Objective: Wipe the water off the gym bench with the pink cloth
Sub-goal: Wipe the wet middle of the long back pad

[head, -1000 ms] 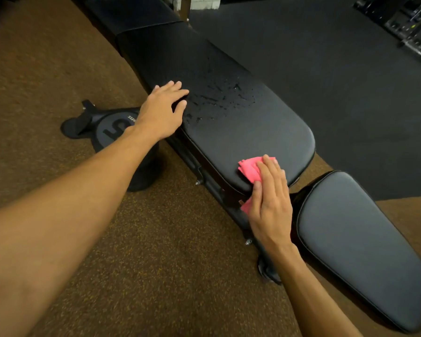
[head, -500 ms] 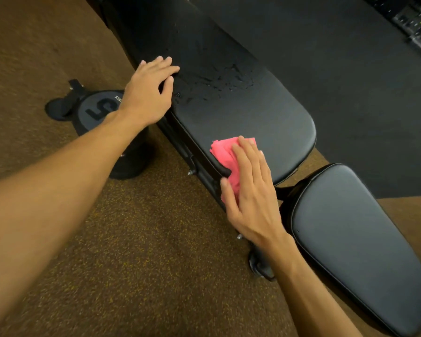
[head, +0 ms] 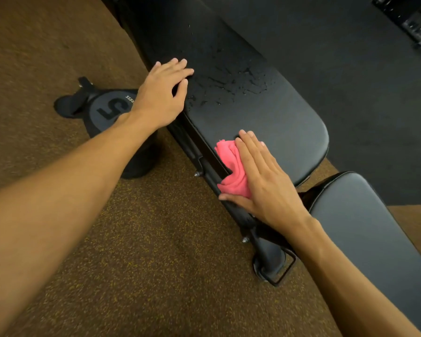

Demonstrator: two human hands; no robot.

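Your right hand (head: 265,183) is pressing the pink cloth (head: 231,164), fingers straight, onto the near edge of the gym bench (head: 289,122), frame center. Your left hand (head: 163,93) is resting, fingers released, beside the water droplets (head: 231,81), upper center.

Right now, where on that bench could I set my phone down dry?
The seat pad is bare; so is the back pad between the water drops and the pink cloth. Crowded: the near edge, under the left hand and right hand.

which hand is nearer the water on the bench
Left. The left hand rests beside the water; the right hand presses the pink cloth near the bench end, apart from it.
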